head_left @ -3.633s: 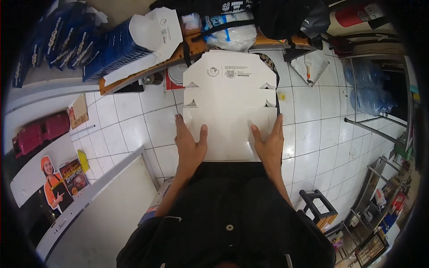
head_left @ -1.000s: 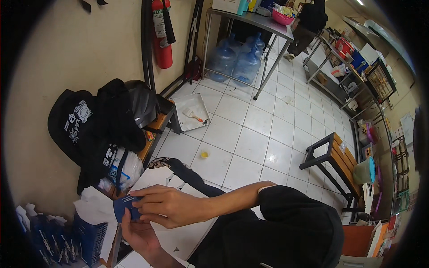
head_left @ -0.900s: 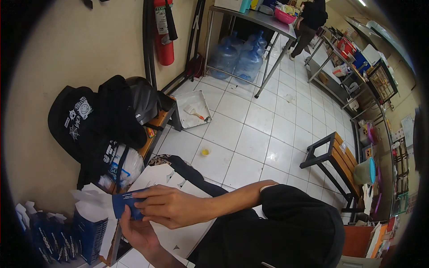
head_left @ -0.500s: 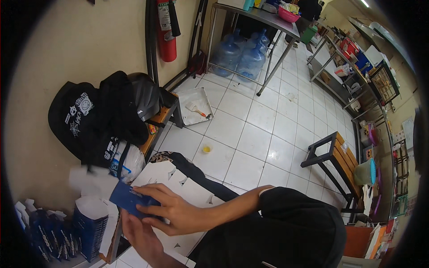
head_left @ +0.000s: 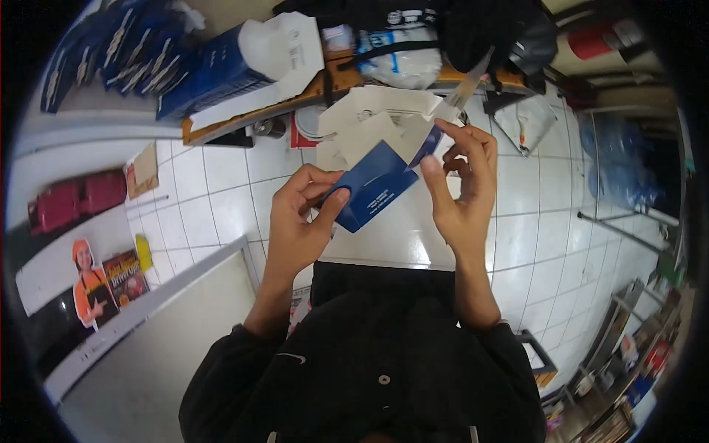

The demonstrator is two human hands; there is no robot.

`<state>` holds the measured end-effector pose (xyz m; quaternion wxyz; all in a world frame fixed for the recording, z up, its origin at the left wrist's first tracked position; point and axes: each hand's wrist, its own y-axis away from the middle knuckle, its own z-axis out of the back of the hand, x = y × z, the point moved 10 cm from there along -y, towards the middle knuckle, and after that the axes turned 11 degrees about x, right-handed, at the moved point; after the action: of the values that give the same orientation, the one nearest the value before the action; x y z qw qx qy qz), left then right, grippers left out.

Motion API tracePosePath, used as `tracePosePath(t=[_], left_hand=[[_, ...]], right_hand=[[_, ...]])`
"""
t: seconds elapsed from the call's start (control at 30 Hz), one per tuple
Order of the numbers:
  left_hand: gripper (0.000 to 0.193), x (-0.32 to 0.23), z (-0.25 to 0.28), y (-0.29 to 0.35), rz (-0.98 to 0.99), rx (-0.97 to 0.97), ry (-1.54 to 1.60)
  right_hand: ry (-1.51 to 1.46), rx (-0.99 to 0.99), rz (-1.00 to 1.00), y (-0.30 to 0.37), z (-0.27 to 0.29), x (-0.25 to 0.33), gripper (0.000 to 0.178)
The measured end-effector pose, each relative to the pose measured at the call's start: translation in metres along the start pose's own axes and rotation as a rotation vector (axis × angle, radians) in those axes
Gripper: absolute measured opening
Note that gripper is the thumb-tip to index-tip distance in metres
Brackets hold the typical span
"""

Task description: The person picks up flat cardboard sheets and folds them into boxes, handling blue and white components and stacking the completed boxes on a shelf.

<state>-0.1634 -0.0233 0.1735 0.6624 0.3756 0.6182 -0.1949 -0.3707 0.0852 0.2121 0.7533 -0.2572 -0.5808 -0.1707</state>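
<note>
A blue cardboard carton [head_left: 373, 188] with pale inner flaps [head_left: 377, 136] is held in front of my body, tilted, its flaps spread at the upper end. My left hand [head_left: 301, 225] grips its left end, thumb on the blue face and fingers behind. At its right end, my right hand [head_left: 467, 184] has thumb and index finger at a small blue flap [head_left: 426, 145], the other fingers curled. Below lies a glossy white board [head_left: 399, 240], across my lap. Beyond the carton, a larger pale cardboard piece [head_left: 347, 111] is partly hidden by its flaps.
A wooden bench [head_left: 210, 127] runs along the far side. On it stand a large open blue box [head_left: 229, 66] and a white plastic bag [head_left: 402, 59]. Several folded blue cartons [head_left: 122, 55] stand at the far left. A white tray [head_left: 526, 122] is on the tiled floor.
My view has swung down and left, toward my lap. The carton, earlier seen flat with both hands close together on it, now shows opened flaps, and my hands are at opposite ends.
</note>
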Motion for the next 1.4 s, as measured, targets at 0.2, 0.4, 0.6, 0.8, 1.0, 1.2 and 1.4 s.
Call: tracePosePath(t=[0.2, 0.4, 0.6, 0.8, 1.0, 1.2, 1.4], left_hand=[[0.011, -0.004, -0.012, 0.004, -0.064, 0.073, -0.073], [0.014, -0.002, -0.014, -0.005, -0.064, 0.117, -0.155], [0.018, -0.048, -0.013, -0.014, -0.167, 0.146, -0.198], [0.102, -0.103, 0.059, -0.023, -0.686, 0.056, -0.03], [0.043, -0.023, -0.041, -0.03, -0.189, 0.496, 0.061], [0.029, 0.004, -0.055, -0.021, 0.051, 0.474, -0.088], [0.028, 0.03, -0.057, -0.019, 0.244, 0.512, 0.173]], right_hand=[[0.369, 0.207, 0.127, -0.005, -0.029, 0.026, 0.032], [0.4, 0.458, 0.01, 0.01, -0.046, 0.01, 0.031], [0.487, 0.487, 0.188, 0.007, -0.039, 0.033, 0.061], [-0.167, 0.241, 0.41, -0.028, 0.051, -0.01, 0.079], [-0.78, 0.164, -0.264, -0.003, -0.001, -0.152, 0.082], [-0.128, 0.228, 0.313, -0.028, 0.02, 0.021, 0.068], [0.152, 0.78, 0.2, -0.03, -0.032, 0.042, 0.027]])
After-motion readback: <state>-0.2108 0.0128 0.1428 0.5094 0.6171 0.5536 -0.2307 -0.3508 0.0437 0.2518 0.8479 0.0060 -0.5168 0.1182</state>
